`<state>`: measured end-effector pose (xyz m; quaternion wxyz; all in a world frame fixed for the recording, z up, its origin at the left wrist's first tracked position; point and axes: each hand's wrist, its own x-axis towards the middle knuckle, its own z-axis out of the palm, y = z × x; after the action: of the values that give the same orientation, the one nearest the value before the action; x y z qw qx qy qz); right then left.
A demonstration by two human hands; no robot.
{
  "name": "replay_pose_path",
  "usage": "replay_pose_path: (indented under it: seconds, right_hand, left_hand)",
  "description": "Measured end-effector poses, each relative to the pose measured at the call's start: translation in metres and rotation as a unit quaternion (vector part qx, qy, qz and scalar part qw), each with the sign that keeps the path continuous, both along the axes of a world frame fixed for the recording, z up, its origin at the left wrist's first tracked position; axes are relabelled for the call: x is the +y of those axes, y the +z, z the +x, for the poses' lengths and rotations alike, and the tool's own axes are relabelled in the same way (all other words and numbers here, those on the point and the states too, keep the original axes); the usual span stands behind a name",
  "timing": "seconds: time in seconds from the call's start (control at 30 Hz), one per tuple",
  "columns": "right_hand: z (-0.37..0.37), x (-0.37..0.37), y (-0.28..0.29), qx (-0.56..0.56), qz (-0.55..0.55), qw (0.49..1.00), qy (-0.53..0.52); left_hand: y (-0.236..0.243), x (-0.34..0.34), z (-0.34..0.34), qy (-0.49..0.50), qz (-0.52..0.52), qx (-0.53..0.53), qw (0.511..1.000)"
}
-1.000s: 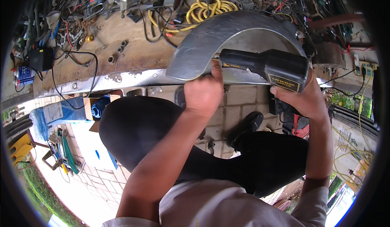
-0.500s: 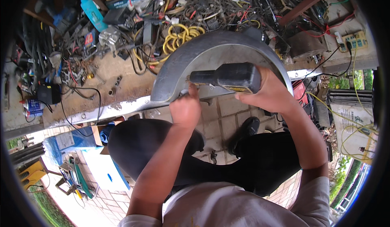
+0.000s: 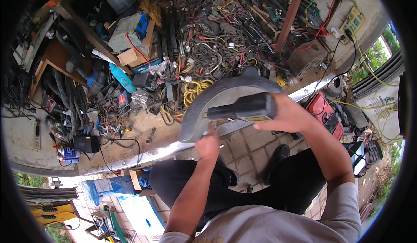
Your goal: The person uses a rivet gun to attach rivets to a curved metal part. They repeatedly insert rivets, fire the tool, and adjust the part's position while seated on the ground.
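A curved grey metal panel, shaped like a wheel arch (image 3: 217, 96), stands on the front edge of a cluttered workbench (image 3: 130, 149). My left hand (image 3: 208, 145) grips the panel's lower inner edge. My right hand (image 3: 289, 114) is closed around the rear of a black hand-held power tool (image 3: 241, 109) with a yellow label. The tool lies level across the inside of the arch, its nose pointing left against the metal. My dark trouser legs and a black shoe (image 3: 278, 156) show below.
The workbench is piled with tangled wires, a coiled yellow cable (image 3: 195, 91), boxes, a blue bottle (image 3: 121, 78) and small tools. A rusty post (image 3: 289, 14) rises behind the panel. A red machine (image 3: 323, 112) sits on the paved floor at my right, blue sheets lower left.
The view has tilted up over the bench, so the panel and both hands sit lower and further right in frame. Both grips are unchanged.
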<state>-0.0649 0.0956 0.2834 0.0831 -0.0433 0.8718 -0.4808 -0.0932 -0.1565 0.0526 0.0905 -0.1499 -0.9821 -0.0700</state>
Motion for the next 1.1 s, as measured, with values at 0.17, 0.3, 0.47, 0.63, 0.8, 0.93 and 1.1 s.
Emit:
replay_pose_path:
  seconds: [0.17,0.3,0.47,0.63,0.8,0.93,1.1]
  right_hand:
    - [0.063,0.053,0.046,-0.093,-0.004,0.987,0.128]
    - [0.096,0.059,-0.03,-0.143,0.118,0.955,0.231]
    - [0.138,0.039,-0.191,-0.094,0.345,0.88,0.314]
    - [0.137,0.037,-0.34,0.219,0.394,0.879,0.154]
    - [0.14,0.03,-0.435,0.243,0.375,0.893,0.049]
    - [0.15,0.028,-0.454,0.114,0.357,0.923,0.092]
    - [0.105,0.051,-0.387,-0.116,0.352,0.887,0.274]
  left_hand:
    - [0.01,-0.001,0.001,0.0,-0.033,-0.019,0.999]
    - [0.053,-0.003,0.014,-0.002,0.043,-0.031,0.999]
    - [0.147,-0.055,0.052,0.048,0.27,0.006,0.962]
    - [0.185,-0.114,0.041,0.086,0.212,0.176,0.957]
    - [0.168,-0.117,0.038,0.046,0.132,0.174,0.975]
    - [0.151,-0.143,0.025,0.002,0.156,0.142,0.977]
    - [0.108,-0.194,0.008,-0.039,0.211,0.205,0.955]
